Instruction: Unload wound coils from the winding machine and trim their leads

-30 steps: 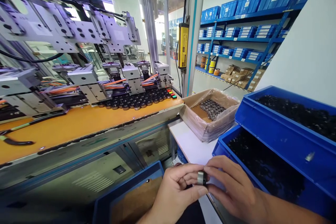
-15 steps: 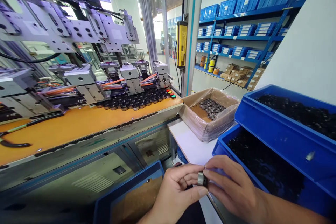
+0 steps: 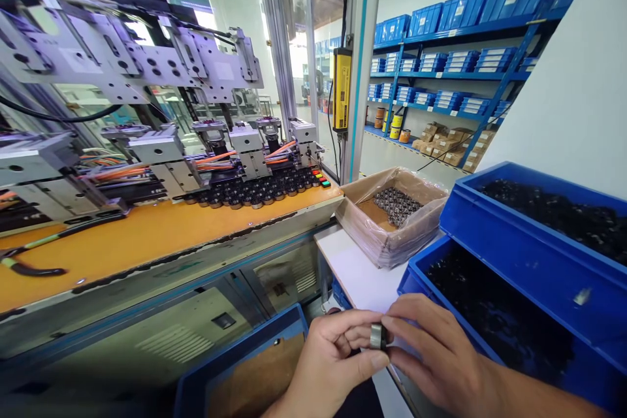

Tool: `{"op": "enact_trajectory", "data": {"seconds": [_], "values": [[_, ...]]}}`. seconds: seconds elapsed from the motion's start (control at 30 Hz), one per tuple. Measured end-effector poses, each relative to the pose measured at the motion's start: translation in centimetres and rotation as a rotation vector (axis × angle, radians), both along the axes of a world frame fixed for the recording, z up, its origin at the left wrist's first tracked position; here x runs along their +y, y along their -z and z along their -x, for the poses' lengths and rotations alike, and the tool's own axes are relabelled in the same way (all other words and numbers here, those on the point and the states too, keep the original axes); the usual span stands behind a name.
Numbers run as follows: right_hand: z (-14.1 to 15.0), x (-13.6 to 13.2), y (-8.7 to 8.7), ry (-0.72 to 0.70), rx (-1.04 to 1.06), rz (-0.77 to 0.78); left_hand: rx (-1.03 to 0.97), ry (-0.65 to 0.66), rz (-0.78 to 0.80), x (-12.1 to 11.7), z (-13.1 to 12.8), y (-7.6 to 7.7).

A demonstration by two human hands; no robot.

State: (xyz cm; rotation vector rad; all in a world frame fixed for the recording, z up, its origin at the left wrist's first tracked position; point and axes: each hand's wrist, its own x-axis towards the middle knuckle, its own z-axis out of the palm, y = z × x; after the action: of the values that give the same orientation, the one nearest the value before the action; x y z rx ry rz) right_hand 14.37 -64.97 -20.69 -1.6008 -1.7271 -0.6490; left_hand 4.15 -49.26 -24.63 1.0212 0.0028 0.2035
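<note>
Between my two hands is a small metal ring [image 3: 376, 336] with a black part against its right side. My left hand [image 3: 336, 356] grips the ring with thumb below and index finger above, the other fingers curled behind. My right hand [image 3: 438, 346] meets it from the right, its bent fingertips pressed to the black part. The right thumb is mostly hidden. Both hands are above the edge of the white table [image 3: 360, 271], just left of the lower blue bin [image 3: 418, 271] of black parts.
On the white table stands a plastic-lined cardboard box [image 3: 377, 241] with metal parts. Another blue bin [image 3: 529, 235] of black parts rests higher on the right. Left is a machine bench [image 3: 196, 228] carrying rows of black-and-metal parts [image 3: 255, 191]. A blue crate [image 3: 235, 353] with cardboard sits below.
The view has tilted slightly, so the surroundings sit a little lower and further right. Both hands keep nearly the same hold on the ring.
</note>
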Motion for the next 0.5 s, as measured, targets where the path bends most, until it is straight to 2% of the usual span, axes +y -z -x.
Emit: {"op": "enact_trajectory", "data": {"seconds": [0.17,0.5], "values": [[0.0,-0.11,-0.23,-0.006,0.001,0.0,-0.025,0.008,-0.012,-0.05,0.06,-0.24],[-0.3,-0.31,-0.16,-0.007,-0.019,0.044,-0.011,-0.009,-0.034,0.12,-0.14,0.2]]}}
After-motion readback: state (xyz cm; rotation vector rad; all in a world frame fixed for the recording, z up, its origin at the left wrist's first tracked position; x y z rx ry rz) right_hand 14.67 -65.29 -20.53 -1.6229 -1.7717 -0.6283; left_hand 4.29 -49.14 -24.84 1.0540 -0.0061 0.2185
